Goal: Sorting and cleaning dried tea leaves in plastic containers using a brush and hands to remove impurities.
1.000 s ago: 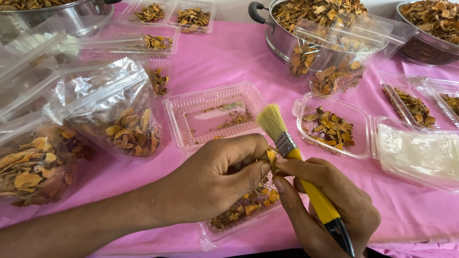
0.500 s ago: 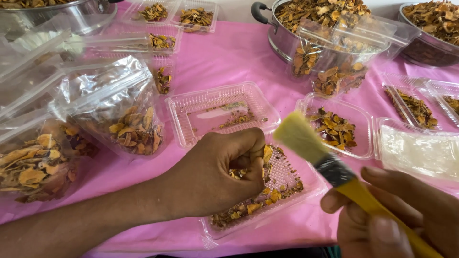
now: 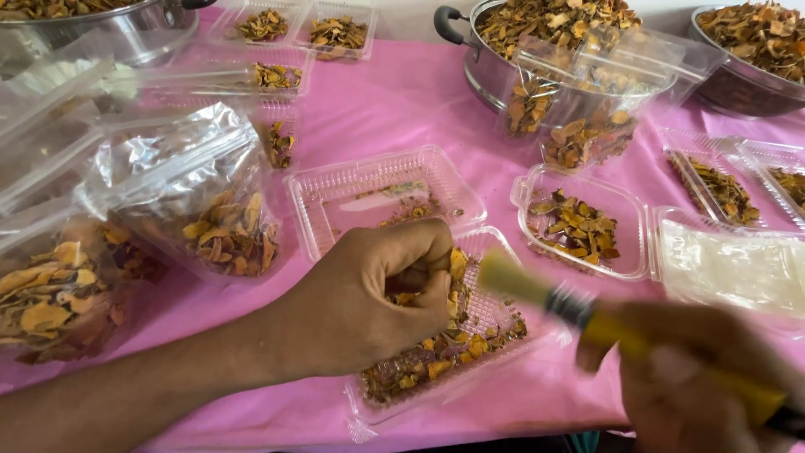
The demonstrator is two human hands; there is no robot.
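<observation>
Left hand (image 3: pixel 369 306) curled in a pinch on dried orange slices (image 3: pixel 457 267) over the clear clamshell tray (image 3: pixel 495 310) at centre, steadying them for brushing, right hand (image 3: pixel 696 377) at four o'clock wrapped round a yellow-handled brush (image 3: pixel 545 298), pink-clothed counter (image 3: pixel 402 109) beneath.

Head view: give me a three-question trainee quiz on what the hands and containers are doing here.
1. True or false: the right hand holds a yellow-handled brush.
2. The left hand rests over which container? A) the steel pot B) the clear clamshell tray C) the plastic bag
3. What colour is the tablecloth?

Key
1. True; its bristles point toward the left hand.
2. B, the clear clamshell tray holding dried orange-brown pieces; the fingers are curled over some.
3. Pink.
</observation>
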